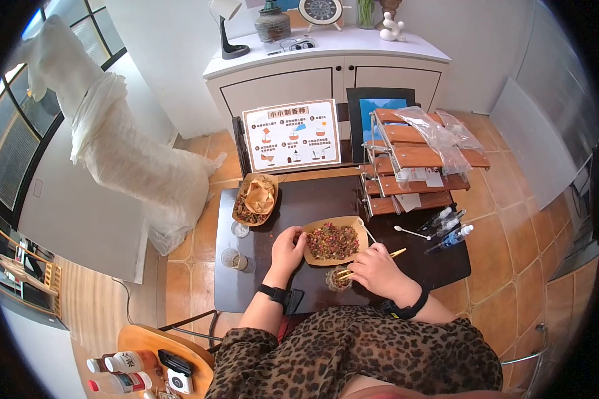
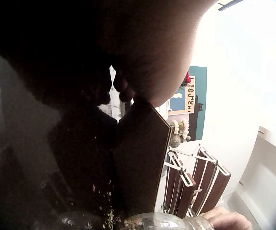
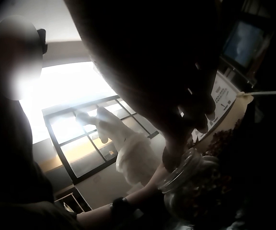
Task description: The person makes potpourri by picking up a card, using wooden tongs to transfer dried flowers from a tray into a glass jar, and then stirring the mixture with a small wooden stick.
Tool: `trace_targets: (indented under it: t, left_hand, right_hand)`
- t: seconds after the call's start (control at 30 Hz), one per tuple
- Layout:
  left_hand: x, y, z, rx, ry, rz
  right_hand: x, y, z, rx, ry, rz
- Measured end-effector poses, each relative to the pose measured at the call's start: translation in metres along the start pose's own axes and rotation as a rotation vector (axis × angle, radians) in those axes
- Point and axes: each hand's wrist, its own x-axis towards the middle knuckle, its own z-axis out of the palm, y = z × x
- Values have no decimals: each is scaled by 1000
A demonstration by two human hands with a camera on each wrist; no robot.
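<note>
A brown paper tray (image 1: 319,262) full of dried petals and herbs (image 1: 335,241) sits on the dark table. At its left end my left hand (image 1: 288,251) grips the rim, thumb over the edge. My right hand (image 1: 377,271) pinches slim yellow chopsticks (image 1: 398,253), their tips at the mouth of a small glass jar (image 1: 339,284) below the tray. Dried bits show inside the jar (image 3: 195,191) in the right wrist view, where the hand is mostly dark. A thin white stick (image 1: 369,232) leans on the tray's right end.
A second paper tray (image 1: 273,180) with dried herbs and crumpled paper stands back left, above a glass cup (image 1: 233,259). Small bottles (image 1: 454,237) and a white spoon (image 1: 411,232) lie at the right. Behind are a printed board (image 1: 291,136) and a wooden folding rack (image 1: 412,157).
</note>
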Motion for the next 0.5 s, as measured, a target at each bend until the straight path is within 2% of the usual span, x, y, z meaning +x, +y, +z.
trace_targets:
  t: [0.23,0.37,0.5]
  left_hand:
    - [0,2,-1,2,-4,-15]
    - [0,3,-2,1,-4,-22]
    - [0,6,-2,5,-1,-21]
  right_hand:
    - [3,11,3,-28,125,104]
    - [4,23,8,-156,165,168]
    - [2,30,14,-220,116,202]
